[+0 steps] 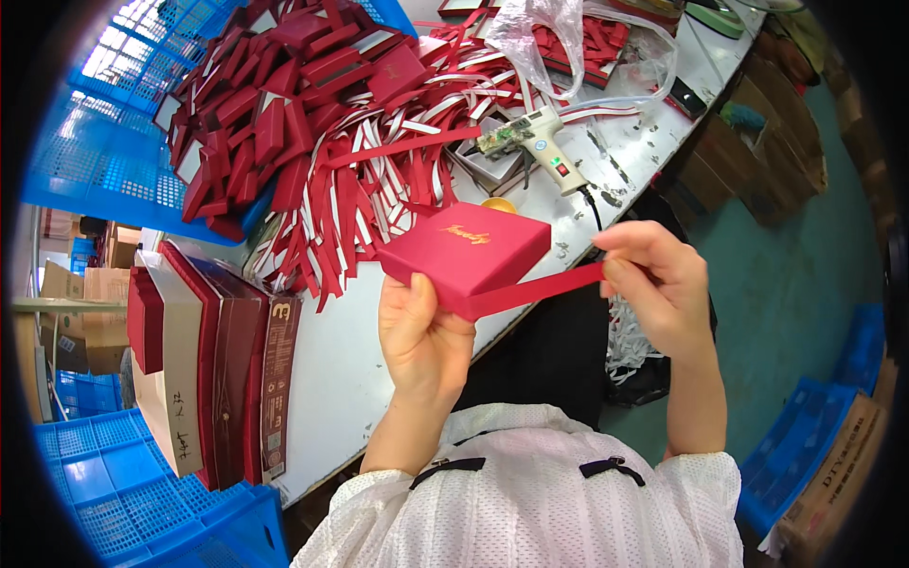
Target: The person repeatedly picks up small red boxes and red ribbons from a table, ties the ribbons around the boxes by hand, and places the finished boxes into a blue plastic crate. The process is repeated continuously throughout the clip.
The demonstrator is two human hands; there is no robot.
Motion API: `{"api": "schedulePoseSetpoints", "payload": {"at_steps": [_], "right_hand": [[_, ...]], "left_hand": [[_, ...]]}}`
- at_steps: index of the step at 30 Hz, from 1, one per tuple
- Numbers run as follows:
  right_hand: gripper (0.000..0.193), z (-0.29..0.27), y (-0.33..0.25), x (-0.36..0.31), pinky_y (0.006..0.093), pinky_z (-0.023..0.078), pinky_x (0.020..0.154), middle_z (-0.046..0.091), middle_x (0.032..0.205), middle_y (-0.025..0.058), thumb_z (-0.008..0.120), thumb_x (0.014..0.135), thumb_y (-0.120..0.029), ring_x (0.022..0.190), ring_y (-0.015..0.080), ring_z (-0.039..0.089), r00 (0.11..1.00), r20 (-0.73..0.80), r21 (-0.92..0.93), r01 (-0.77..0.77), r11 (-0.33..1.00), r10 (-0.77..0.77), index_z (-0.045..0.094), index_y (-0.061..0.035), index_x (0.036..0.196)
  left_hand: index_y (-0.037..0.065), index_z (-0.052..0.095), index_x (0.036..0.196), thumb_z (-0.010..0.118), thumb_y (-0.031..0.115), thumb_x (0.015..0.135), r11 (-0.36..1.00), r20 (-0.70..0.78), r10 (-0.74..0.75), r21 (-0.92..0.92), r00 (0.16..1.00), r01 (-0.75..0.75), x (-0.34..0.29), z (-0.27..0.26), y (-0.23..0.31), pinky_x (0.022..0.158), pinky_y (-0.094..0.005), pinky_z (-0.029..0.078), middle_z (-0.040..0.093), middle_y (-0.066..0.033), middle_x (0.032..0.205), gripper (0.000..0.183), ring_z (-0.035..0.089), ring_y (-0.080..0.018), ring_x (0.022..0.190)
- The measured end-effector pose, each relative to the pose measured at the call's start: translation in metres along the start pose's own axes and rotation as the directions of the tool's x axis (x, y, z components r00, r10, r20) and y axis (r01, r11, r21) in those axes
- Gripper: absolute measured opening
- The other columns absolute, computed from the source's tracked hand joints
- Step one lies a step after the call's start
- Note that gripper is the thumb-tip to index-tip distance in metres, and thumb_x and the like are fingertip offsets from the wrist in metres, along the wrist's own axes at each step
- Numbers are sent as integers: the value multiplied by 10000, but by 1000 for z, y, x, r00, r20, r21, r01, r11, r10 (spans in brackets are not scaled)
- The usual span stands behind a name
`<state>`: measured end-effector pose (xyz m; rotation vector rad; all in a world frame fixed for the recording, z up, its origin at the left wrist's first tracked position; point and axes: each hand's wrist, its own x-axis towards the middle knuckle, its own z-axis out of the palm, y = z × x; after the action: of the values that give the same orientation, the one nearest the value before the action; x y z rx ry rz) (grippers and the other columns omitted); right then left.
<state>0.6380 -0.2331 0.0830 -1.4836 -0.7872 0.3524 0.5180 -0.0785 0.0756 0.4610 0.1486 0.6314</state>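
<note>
Left hand point(423, 327) under red box point(466, 254), right hand point(653, 275) pinching red strip point(535, 289)

Both hands raised, fingers point(620, 248) seemingly pinched.

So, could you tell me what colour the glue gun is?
The glue gun is white, seen in the head view.

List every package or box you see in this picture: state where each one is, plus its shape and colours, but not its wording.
Red box: flat, square, gold lettering, in left hand.
Red ribbon: pinched by right hand.
Box pile: small, red, upper left.
Long boxes: cream, dark red, table's left edge.
Cardboard carton: brown, lower right.
</note>
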Motion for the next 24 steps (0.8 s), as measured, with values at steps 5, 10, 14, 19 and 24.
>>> {"api": "schedulePoseSetpoints", "payload": {"at_steps": [5,10,14,19,24], "right_hand": [[157,10,-1,13,202,414,494,543,599,49,512,745,14,523,84,520,996,47,-69,73,995,-70,524,-6,900],[194,11,0,19,190,396,494,546,591,46,483,747,42,523,85,509,989,84,-65,130,989,-125,529,9,933],[194,10,-1,20,190,395,494,549,589,45,484,745,42,525,85,512,989,93,-53,123,991,-118,540,8,927],[174,7,2,18,202,417,495,557,633,56,491,753,21,539,88,526,988,131,0,86,996,-86,534,7,921],[143,18,0,7,214,436,507,563,678,74,498,763,1,561,101,546,998,66,64,21,998,-26,532,11,902]], "left_hand": [[-14,456,939,425,95,834,953,-5,-183,-246,983,176,-2,-13,7,821,-338,458,512,-137,1015,154,526,-217,935],[-21,448,978,424,82,832,904,29,-237,-359,971,232,-2,-14,9,817,-353,468,510,-142,1023,181,528,-228,938],[-21,439,1011,417,96,838,883,42,-267,-389,963,262,-2,-15,9,805,-356,475,507,-145,1033,210,527,-236,940],[-12,436,1026,400,140,853,813,127,-347,-452,929,366,1,-16,8,825,-370,460,508,-142,1036,234,515,-238,962],[11,430,1066,428,204,850,967,69,-149,-198,986,160,3,-11,-12,872,-360,399,500,-116,1054,289,491,-215,989]]}}
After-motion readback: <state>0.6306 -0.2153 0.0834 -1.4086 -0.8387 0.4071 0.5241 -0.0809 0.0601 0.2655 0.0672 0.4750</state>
